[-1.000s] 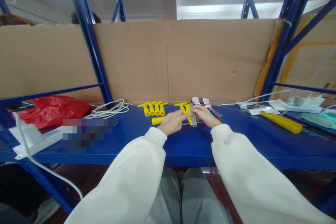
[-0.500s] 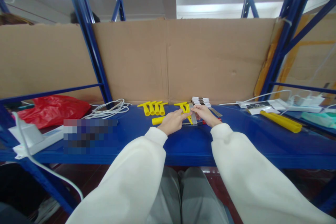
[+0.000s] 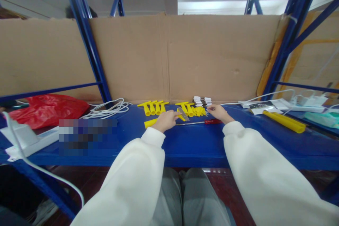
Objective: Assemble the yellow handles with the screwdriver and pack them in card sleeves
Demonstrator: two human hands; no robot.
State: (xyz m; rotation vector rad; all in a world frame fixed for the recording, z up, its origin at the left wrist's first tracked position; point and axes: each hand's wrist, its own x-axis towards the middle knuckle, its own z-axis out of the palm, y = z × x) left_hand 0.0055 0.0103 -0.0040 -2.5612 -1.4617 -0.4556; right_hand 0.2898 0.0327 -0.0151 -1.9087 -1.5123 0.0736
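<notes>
Okay, front edge of the blue shelf [image 3: 194,148] runs across below both hands, with a broad strip of bare board between; that side gives the most room to move. Back edge is tighter: parts line up just in front of the cardboard panel [image 3: 169,60]. Blue uprights [image 3: 88,39] bound the bay left and right.

Surface is smooth blue, a bit shiny. Far left: red bag [image 3: 49,111], coiled white cable [image 3: 111,107]. Far right: long yellow tube [image 3: 284,122], lying slanted. Bright ceiling overhead, dark red floor underneath.

Yellow handle [image 3: 149,123] is in the left hand [image 3: 165,120], fingers closed around it, near mid-shelf. Long axis goes roughly left-right; round end sticks out left, head end points right. Metal blade [image 3: 184,113] sits at the head end, tilted across it.

Hands are apart. Right hand [image 3: 219,112] is down beside the small yellow pieces [image 3: 198,111], fingertips bunched; can't tell if they grip anything. Screwdriver [image 3: 213,121] lies between the hands, shaft toward the left one. Four yellow handles [image 3: 158,108] stand in a row behind the left hand.
</notes>
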